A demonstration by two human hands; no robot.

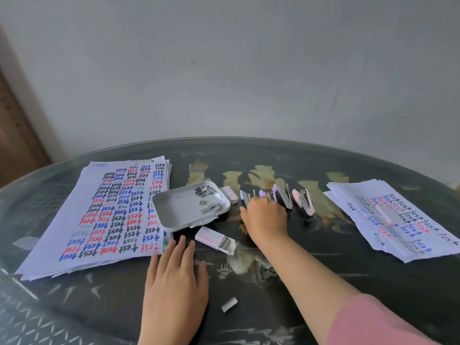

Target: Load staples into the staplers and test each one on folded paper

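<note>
The dark tabletop (323, 282) carried a paper stack (99, 220) far left of the right hand (263, 215) and a grey tray (174, 210) just left of it. Its grip covered the lilac stapler (262, 194); whether clamped, I could not tell. Just right stood the purple stapler (282, 197) and the pink stapler (305, 202), hinged open, long axes running away from the person. The left hand (174, 282) lay flat, its grip apart.

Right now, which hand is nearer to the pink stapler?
Right. The right hand is left of the pink stapler, in the same row; the left hand lies flat much closer to the person.
</note>
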